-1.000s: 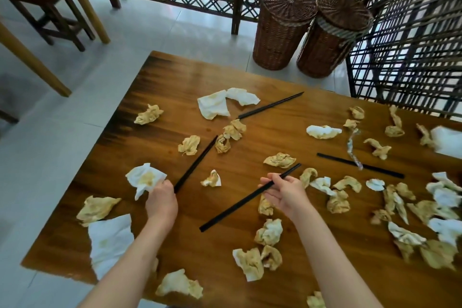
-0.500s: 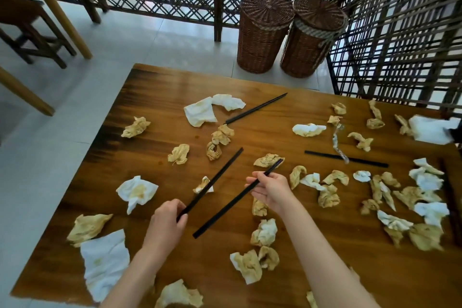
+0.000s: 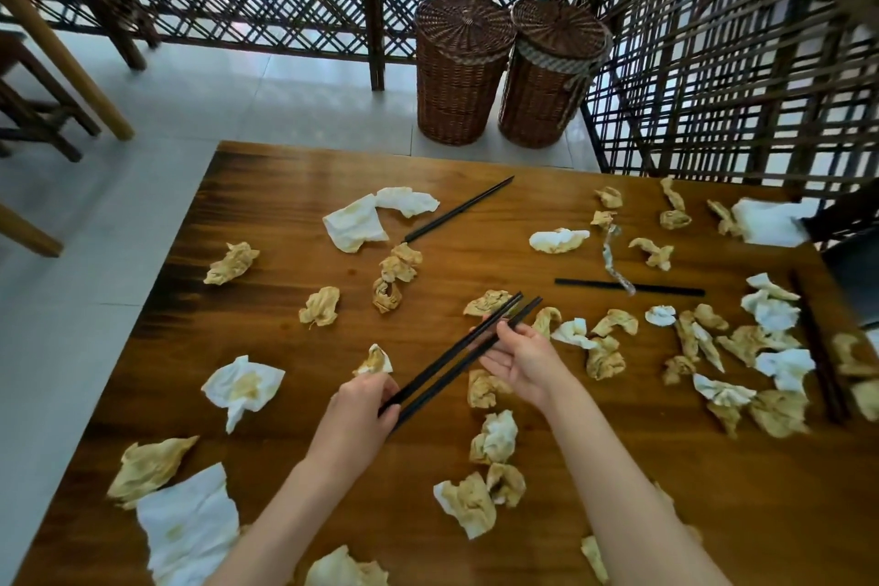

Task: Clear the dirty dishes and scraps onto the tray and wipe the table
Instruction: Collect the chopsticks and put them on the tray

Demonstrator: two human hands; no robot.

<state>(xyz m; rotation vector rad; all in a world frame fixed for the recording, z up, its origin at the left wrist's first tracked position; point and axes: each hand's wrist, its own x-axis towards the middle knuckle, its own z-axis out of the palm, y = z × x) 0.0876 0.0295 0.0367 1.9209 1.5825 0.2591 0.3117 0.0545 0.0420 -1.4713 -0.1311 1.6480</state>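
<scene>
Two black chopsticks (image 3: 463, 351) lie side by side above the wooden table (image 3: 285, 186), held at both ends. My left hand (image 3: 356, 414) grips their near ends. My right hand (image 3: 521, 355) holds them near the far tips, palm turned up, fingers curled round them. Several crumpled, stained napkins cover the table, such as one (image 3: 242, 385) left of my left hand and one (image 3: 354, 224) at the back. Another black chopstick (image 3: 459, 208) lies at the back, one more (image 3: 628, 288) to the right. No tray is in view.
Two wicker baskets (image 3: 459, 71) with lids stand on the floor beyond the table. A dark lattice screen (image 3: 713, 76) runs along the back and right. Wooden stool legs (image 3: 43, 119) stand at the left. A dark chopstick pair (image 3: 818, 347) lies near the right edge.
My left hand picked a chopstick off the table and brought it rightward beside the one in my right hand. Both hands now hold the pair together.
</scene>
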